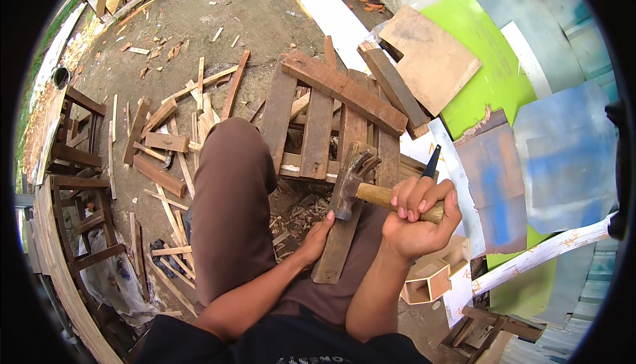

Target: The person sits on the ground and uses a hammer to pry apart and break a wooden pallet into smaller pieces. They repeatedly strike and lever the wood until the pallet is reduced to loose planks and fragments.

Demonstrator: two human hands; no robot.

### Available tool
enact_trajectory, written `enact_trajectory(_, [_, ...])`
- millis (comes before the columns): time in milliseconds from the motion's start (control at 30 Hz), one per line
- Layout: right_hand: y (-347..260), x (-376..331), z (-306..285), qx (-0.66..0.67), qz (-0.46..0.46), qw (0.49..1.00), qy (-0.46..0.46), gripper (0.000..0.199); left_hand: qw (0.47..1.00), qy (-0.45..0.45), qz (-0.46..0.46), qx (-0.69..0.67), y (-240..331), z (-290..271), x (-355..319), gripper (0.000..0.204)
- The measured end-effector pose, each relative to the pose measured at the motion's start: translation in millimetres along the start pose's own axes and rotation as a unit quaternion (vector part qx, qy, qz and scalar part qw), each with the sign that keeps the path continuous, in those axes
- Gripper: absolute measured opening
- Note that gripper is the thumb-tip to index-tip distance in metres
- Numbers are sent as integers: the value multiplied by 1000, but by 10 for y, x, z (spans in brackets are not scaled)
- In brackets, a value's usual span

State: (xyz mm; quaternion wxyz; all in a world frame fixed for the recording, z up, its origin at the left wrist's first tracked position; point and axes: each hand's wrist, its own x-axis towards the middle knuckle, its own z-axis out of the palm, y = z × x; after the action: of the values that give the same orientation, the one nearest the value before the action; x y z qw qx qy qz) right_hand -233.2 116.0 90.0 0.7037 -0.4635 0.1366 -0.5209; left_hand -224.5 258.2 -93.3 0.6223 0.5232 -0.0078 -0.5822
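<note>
My right hand [421, 223] is wrapped round the wooden handle of a claw hammer [375, 196]. The hammer's dark, worn metal head is over a short wooden board [340, 251], and whether they touch is unclear. That board slants across my lap, its far end by the slatted wooden bench [317, 140]. On the board's left edge rests my left hand [316, 239], its fingertips close to the hammer head and its other fingers partly hidden. A dark pointed thing [432, 162] sticks up behind my right fingers; whether I hold it too cannot be seen.
A thick timber [344, 91] lies across the bench, with another timber [395, 89] to its right. Scrap wood [167, 142] litters the ground at left, beside a wooden frame [83, 185]. Panels, one green [513, 76], lie at right, near a small wooden box [427, 281].
</note>
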Motion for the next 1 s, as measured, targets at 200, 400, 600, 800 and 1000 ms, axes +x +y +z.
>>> enact_trajectory(200, [56, -118, 2, 13, -50, 996, -74, 39, 998, 8, 34, -43, -220, -17, 95, 63])
enact_trajectory(400, [-52, -188, -39, -20, -54, 993, -105, 43, 998, -54, -11, -38, -489, -199, 211, 63])
enact_trajectory(600, [-205, -260, -150, -12, -92, 989, -115, 43, 994, -71, 59, 59, -273, -151, 109, 64])
enact_trajectory(800, [-116, -238, -95, -34, -85, 989, -118, 41, 994, 3, 99, 37, -55, -24, 12, 65])
enact_trajectory(1000, [-26, 209, -84, 30, 7, 998, -57, 42, 988, 86, 85, 91, 236, 87, -26, 67])
